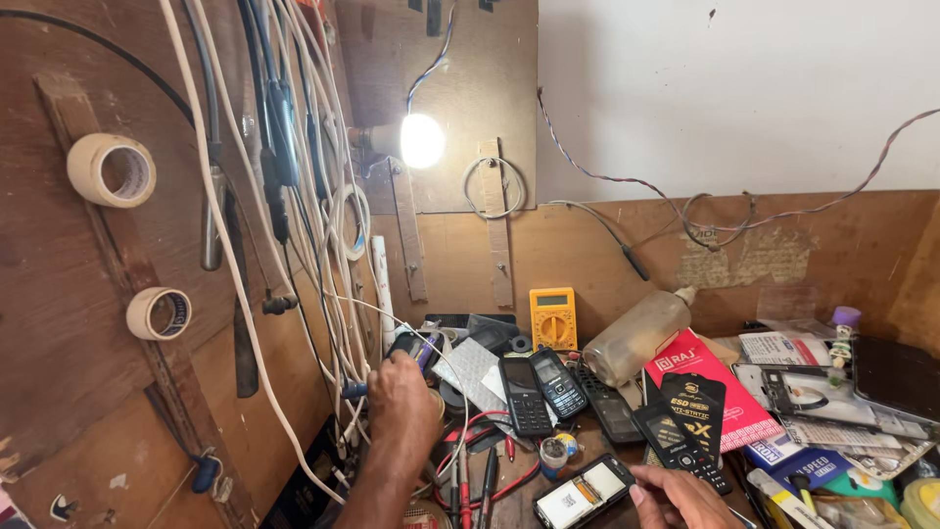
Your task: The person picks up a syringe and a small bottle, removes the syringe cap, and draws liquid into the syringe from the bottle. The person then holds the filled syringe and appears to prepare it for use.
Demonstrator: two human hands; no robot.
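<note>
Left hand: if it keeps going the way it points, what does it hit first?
Probably the bundle of white cables hanging down the wooden side panel. The left hand reaches up and left towards them, fingertips already among the wires; depth is unclear.

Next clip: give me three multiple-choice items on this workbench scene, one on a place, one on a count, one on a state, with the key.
1. Where does the yellow multimeter stand?
A. Against the back board
B. In the left hand
C. On the floor

2. How many rolls of pale tape hang on the left wooden board?
A. Two
B. Four
C. None

3. What state is the round lamp bulb in?
A. Broken
B. Lit
C. Off

Key: 1 A, it leans upright at the bench's rear; 2 A, one roll above the other; 3 B, it glows bright white.
</note>
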